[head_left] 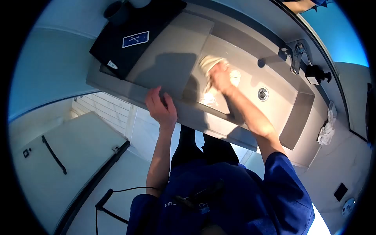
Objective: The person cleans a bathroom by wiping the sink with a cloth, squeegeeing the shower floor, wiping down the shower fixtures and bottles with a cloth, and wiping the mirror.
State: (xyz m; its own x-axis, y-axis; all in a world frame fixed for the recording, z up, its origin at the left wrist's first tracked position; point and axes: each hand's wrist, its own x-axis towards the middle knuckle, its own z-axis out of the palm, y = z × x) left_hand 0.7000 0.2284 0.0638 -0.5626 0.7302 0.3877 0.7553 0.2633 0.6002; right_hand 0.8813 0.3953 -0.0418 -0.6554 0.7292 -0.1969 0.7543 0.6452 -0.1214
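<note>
A pale cloth [209,62] is bunched in the sink basin [280,92], its long axis too blurred to tell. It is grasped by the right hand [221,77], while the left hand [162,109] is held half open at the front rim [192,114], contact unclear; room is given between cloth and drain [263,94].

Your grey washbasin counter [168,43] carries a flat black board [158,24] on the left. To your right, a black pump bottle [314,73] stands near the tap [299,56], and a crumpled white cloth [326,131] sits at the edge.
</note>
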